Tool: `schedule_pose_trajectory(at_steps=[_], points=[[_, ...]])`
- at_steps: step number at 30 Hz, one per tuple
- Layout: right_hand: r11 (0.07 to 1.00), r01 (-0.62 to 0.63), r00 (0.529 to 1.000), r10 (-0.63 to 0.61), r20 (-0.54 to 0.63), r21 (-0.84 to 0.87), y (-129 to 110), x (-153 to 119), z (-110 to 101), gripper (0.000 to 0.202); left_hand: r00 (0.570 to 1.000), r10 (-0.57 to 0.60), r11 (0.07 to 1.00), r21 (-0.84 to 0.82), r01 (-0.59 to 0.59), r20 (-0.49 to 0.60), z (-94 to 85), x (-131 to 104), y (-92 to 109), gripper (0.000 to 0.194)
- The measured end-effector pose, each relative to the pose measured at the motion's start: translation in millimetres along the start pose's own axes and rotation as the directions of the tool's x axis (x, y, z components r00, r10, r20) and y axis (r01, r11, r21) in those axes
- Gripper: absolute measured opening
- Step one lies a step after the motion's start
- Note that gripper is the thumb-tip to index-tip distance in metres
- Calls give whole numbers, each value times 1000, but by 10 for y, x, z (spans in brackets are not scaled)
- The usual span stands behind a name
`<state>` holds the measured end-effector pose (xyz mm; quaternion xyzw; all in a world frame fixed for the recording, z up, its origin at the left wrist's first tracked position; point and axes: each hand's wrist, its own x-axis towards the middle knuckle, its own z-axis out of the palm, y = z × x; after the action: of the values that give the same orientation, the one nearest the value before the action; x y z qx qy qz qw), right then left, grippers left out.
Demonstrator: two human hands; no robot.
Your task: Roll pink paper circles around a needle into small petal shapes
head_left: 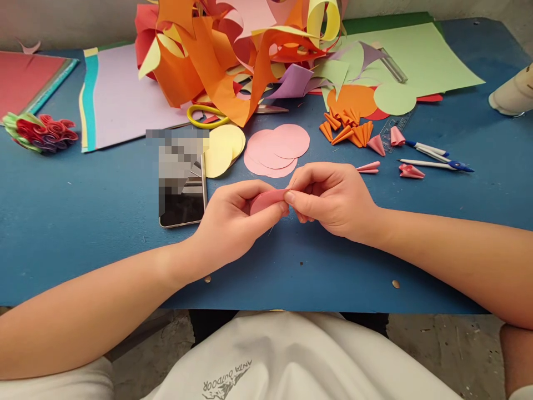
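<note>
Between my two hands, just above the blue table, is a pink paper piece [268, 200], curved or folded over. My left hand [237, 222] is closed on its left part, the thumb along the near side. With thumb and forefinger pinched, my right hand [333, 197] grips its right end. Beyond my hands lie overlapping pink paper circles [270, 150], with pale yellow circles [222, 150] to their left. Small pink paper cones [377, 145] lie right of these, beside a bunch of orange paper cones [352, 128].
A phone [183, 205] lies by my left hand. Yellow-handled scissors [208, 115] sit under a heap of paper scraps [225, 50]. Pens [433, 164] and a clear ruler [393, 130] are at right, a cup [512, 91] at the far right. Rolled paper flowers [41, 132] lie far left.
</note>
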<state>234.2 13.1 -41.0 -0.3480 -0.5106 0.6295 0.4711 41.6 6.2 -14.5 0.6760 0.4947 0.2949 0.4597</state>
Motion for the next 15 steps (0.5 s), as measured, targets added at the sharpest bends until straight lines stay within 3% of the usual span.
schedule_pose_trajectory(at_steps=[7, 15], points=[[999, -16, 1000, 16, -2, 41, 0, -5, -4, 34, 992, 117, 989, 95, -113, -39, 0, -60, -15, 22], [999, 1, 999, -4, 47, 53, -21, -12, 1, 36, 995, 99, 994, 44, -99, -3, -53, -99, 28, 17]])
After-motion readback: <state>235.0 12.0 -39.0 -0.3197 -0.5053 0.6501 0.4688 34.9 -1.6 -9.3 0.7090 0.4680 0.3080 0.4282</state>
